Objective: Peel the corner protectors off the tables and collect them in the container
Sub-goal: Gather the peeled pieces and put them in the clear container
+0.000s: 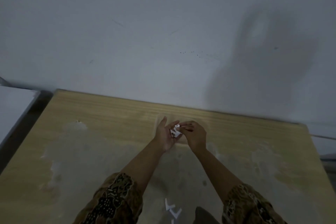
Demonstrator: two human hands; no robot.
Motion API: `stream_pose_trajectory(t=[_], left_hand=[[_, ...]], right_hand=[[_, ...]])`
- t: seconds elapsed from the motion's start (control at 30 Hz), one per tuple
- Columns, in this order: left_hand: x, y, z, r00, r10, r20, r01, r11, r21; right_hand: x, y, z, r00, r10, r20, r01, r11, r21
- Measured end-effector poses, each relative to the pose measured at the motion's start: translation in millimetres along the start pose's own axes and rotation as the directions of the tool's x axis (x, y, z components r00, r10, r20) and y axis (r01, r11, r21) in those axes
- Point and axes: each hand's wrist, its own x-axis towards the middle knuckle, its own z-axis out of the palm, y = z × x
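Both hands meet over the far middle of a light wooden table (109, 151). My left hand (164, 137) is turned palm up with its fingers spread, and small white corner protectors (175, 131) lie in the palm. My right hand (195, 135) pinches at those white pieces with thumb and forefinger. A faint clear container (181, 117) seems to stand on the table just under and behind the hands, but blur hides its outline. More white protectors (172, 210) lie at the table's near edge between my sleeves.
A grey-white wall (163, 32) rises right behind the table, with a dark shadow on its right. A white surface with a dark edge (16, 107) adjoins the table on the left. The tabletop has pale smudges.
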Motion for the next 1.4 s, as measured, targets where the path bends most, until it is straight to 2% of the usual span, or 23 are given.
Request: stream_pose_trajectory(t=[0.2, 0.43, 0.5, 0.6, 0.67, 0.8, 0.93, 1.07, 1.23, 1.4], left_hand=[[33, 13, 1, 0.999, -0.032, -0.009, 0.032, 0.999, 0.013], [47, 11, -4, 1.0, 0.001, -0.018, 0.002, 0.985, 0.173], [46, 8, -3, 0.998, 0.05, -0.041, -0.038, 0.966, 0.257], [44, 6, -1, 0.983, 0.163, -0.078, -0.127, 0.93, 0.346], [43, 7, -1, 0.977, 0.2, -0.071, -0.162, 0.922, 0.352], [38, 12, 1, 0.975, 0.214, -0.063, -0.186, 0.935, 0.302], [29, 19, 3, 0.958, 0.263, -0.11, -0.204, 0.901, 0.383], [23, 20, -3, 0.9, 0.412, -0.145, -0.266, 0.78, 0.567], [-3, 6, -4, 0.871, 0.477, -0.114, -0.392, 0.817, 0.422], [-40, -20, -18, 0.872, 0.482, -0.085, -0.421, 0.827, 0.373]], right_hand=[[35, 11, 8, 0.999, 0.047, -0.015, -0.048, 0.999, -0.015], [41, 26, 15, 0.998, 0.052, -0.035, -0.054, 0.996, -0.068], [41, 28, 17, 0.994, 0.105, -0.043, -0.105, 0.994, -0.015], [37, 26, 20, 0.978, 0.199, -0.062, -0.187, 0.97, 0.154], [35, 24, 21, 0.969, 0.245, -0.042, -0.23, 0.949, 0.214], [32, 22, 22, 0.958, 0.281, 0.05, -0.285, 0.941, 0.18], [27, 19, 22, 0.974, 0.228, -0.003, -0.221, 0.944, 0.243], [15, 20, 16, 0.989, 0.148, -0.019, -0.141, 0.972, 0.187], [-18, 18, 8, 0.998, 0.054, -0.007, -0.053, 0.991, 0.122], [-65, 23, -4, 1.0, -0.003, 0.002, 0.003, 0.999, 0.047]])
